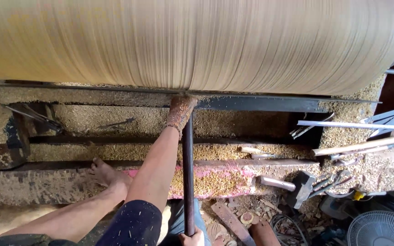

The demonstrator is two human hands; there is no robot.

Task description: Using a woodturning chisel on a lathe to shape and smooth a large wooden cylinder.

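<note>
Two hands work one long dark turning tool (pixel 188 173) that runs from the bottom of the view straight up to the steel tool rest (pixel 261 103). The left hand (pixel 180 111), caked in sawdust, is clamped round the tool's far end where it lies on the rest, just below the huge pale log (pixel 192 43) whose surface is blurred into streaks. The right hand (pixel 192 238) is closed on the near end of the shaft at the bottom edge, only partly in view. Whether the tool's tip touches the wood I cannot tell; the left hand hides it.

A bare foot (pixel 108 174) is braced on the near rail of the lathe bed (pixel 60 182), left of the tool. Shavings (pixel 115 117) cover the bed from rail to rail. Off to the right, a hammer (pixel 292 186) lies at the end of the near rail, several long chisels (pixel 361 145) rest on the shavings beyond it, and a white fan (pixel 381 229) sits in the bottom right corner.
</note>
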